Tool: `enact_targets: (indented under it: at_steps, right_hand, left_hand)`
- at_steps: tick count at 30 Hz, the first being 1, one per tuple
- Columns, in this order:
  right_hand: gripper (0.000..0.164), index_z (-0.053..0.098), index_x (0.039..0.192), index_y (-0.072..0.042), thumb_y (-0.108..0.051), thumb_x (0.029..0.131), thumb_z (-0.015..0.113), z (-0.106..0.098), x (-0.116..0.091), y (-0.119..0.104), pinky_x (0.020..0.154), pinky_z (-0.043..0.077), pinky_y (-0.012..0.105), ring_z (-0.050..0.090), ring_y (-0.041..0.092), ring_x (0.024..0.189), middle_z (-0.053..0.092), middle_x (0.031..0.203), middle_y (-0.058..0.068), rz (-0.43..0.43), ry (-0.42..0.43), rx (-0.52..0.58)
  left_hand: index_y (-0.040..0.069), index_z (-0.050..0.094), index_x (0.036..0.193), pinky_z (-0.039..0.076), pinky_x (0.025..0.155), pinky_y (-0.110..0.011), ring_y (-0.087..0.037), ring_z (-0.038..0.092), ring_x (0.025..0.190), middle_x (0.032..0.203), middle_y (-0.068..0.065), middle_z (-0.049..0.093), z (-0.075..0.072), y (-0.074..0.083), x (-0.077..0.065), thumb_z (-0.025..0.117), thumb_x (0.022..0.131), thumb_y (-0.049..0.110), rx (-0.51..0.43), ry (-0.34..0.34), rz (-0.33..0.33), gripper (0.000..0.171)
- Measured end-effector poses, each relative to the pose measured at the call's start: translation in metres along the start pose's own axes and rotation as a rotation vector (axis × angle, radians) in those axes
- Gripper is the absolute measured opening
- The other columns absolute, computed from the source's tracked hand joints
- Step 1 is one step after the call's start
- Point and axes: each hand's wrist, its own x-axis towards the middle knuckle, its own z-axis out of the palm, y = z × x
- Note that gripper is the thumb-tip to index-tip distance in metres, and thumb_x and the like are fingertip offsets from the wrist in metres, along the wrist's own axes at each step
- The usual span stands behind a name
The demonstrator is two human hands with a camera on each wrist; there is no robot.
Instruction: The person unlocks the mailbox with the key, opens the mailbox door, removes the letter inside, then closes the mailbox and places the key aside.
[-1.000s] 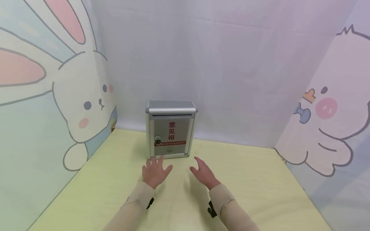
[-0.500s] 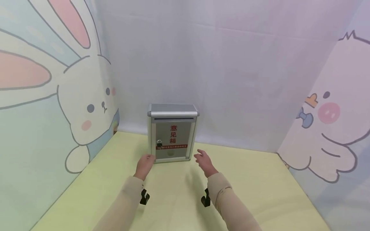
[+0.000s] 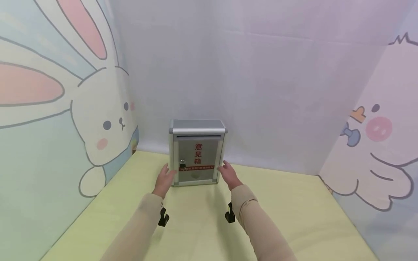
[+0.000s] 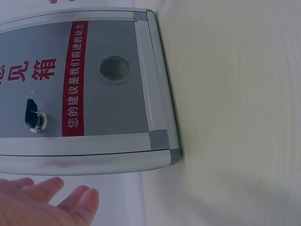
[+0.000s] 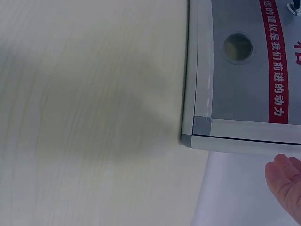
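A silver-grey metal suggestion box [image 3: 209, 177] stands upright against the back wall in the head view. Its front door carries red Chinese lettering, a small round window [image 4: 115, 68] and a lock with a key [image 4: 34, 114] in it; a mail slot [image 3: 200, 137] runs across the top. My left hand [image 3: 164, 181] is at the box's left side, thumb toward the front edge. In the left wrist view a small gap separates those fingers from the box. My right hand [image 3: 229, 175] is at the opposite side, fingertips [image 5: 282, 165] close to the edge; contact cannot be made out.
The box rests on a pale yellow tabletop [image 3: 281, 210]. Cloth walls surround it: a plain one [image 3: 261, 90] behind, a printed rabbit [image 3: 101, 127] on the left, a printed chick [image 3: 369, 152] on the right. Black wrist mounts [image 3: 230, 215] hang under both sleeves.
Both hands have moved forward, from in front of the box to either side of it. The left hand turned from palm-down spread fingers to a sideways pose. The box stays in place.
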Motion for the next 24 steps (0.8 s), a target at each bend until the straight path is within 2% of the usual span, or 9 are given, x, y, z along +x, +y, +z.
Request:
enact_targets:
  at_steps: [5,12,19,24]
  right_hand:
    - [0.066,0.015,0.15,0.004,-0.019,0.095,0.044,-0.001,0.005,-0.001,0.109,0.024,0.054,0.027,0.044,0.136,0.026,0.149,0.031,0.023,-0.028,-0.011]
    - [0.068,0.015,0.151,0.003,-0.018,0.094,0.046,0.0,0.012,-0.008,0.11,0.023,0.053,0.027,0.043,0.136,0.027,0.15,0.028,-0.009,-0.041,0.005]
    - [0.074,0.015,0.151,0.001,-0.024,0.092,0.051,-0.002,0.023,-0.009,0.11,0.022,0.054,0.024,0.043,0.138,0.024,0.152,0.026,-0.046,-0.026,0.015]
    - [0.075,0.013,0.151,0.001,-0.025,0.092,0.05,-0.003,0.024,-0.011,0.11,0.02,0.054,0.02,0.043,0.139,0.02,0.153,0.025,-0.035,-0.01,0.015]
  left_hand:
    - [0.006,0.007,0.153,0.015,0.109,-0.06,-0.045,0.015,0.139,0.156,-0.024,0.013,0.0,0.003,0.005,0.041,0.099,0.027,0.021,-0.018,0.016,0.068]
    - [0.007,0.005,0.154,0.017,0.107,-0.062,-0.048,0.018,0.138,0.155,-0.025,0.013,-0.003,0.007,0.008,0.041,0.099,0.028,0.078,-0.03,0.012,0.069]
    - [0.008,0.006,0.154,0.017,0.106,-0.063,-0.048,0.017,0.138,0.155,-0.024,0.014,-0.003,0.011,0.01,0.041,0.099,0.027,0.069,-0.037,0.029,0.068]
    - [0.007,0.005,0.154,0.017,0.106,-0.063,-0.048,0.017,0.137,0.155,-0.025,0.014,-0.002,0.012,0.012,0.042,0.098,0.027,0.073,-0.05,0.029,0.069]
